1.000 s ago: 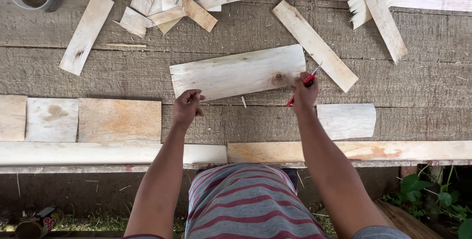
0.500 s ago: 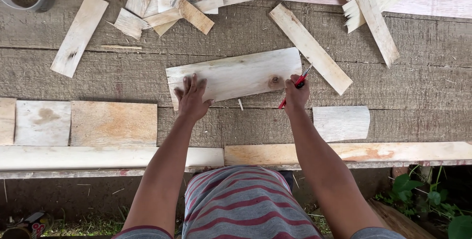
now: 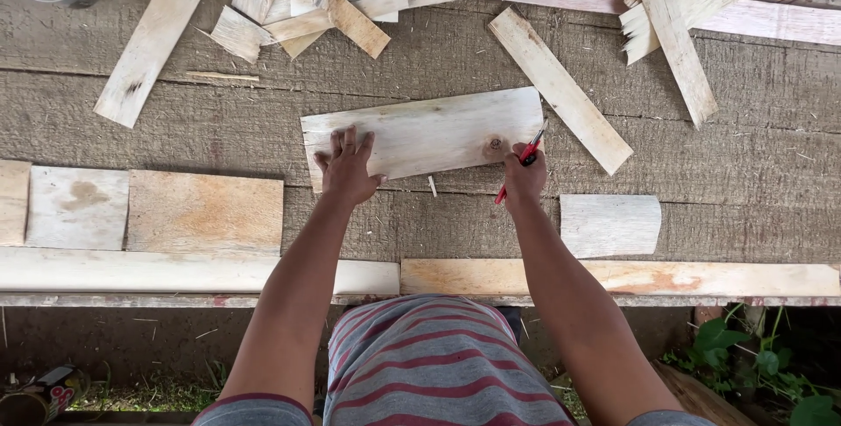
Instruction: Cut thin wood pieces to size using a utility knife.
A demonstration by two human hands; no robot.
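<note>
Head view: pale board (image 3: 425,135) lies crosswise, right end slightly farther.
Left hand (image 3: 348,168) flat, fingers spread, on it; right hand (image 3: 524,176) grips red pen (image 3: 520,163); slat (image 3: 561,89) near.

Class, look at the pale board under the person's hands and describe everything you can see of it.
The pale board is a flat, roughly rectangular piece of light, rough-sawn wood with a dark knot near its right end. It lies slightly tilted on the weathered plank table. The left hand presses flat on its lower left; the right hand holds a red pen at its right edge.
</note>
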